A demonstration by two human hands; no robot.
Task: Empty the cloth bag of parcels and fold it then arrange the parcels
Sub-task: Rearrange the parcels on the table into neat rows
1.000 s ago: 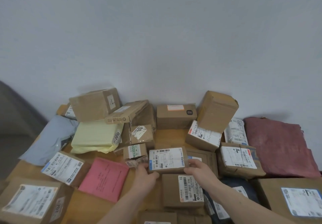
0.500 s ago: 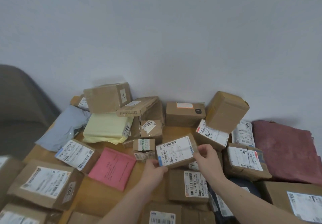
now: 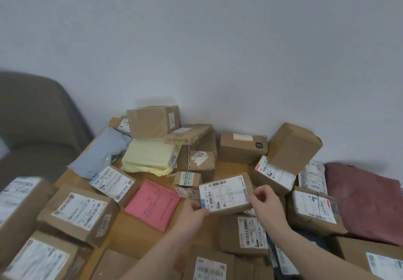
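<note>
A small brown labelled parcel (image 3: 224,192) is held tilted above the wooden table (image 3: 128,236), its white label facing me. My left hand (image 3: 193,211) grips its lower left corner. My right hand (image 3: 267,203) pinches its right end. The folded dark red cloth bag (image 3: 366,201) lies at the right, against the wall. Many other parcels cover the table, among them a pink flat envelope (image 3: 153,203), a pale yellow soft packet (image 3: 150,157) and a grey poly mailer (image 3: 102,151).
Brown boxes stand stacked along the wall (image 3: 152,121) (image 3: 242,146) (image 3: 293,146). More labelled boxes crowd the near left (image 3: 78,213) and the near right (image 3: 314,210). A grey-brown chair (image 3: 37,127) stands off the table's left side.
Both hands have lifted the small labelled parcel off the pile and tilted it. The view has swung left, bringing the chair and more left-side boxes into sight.
</note>
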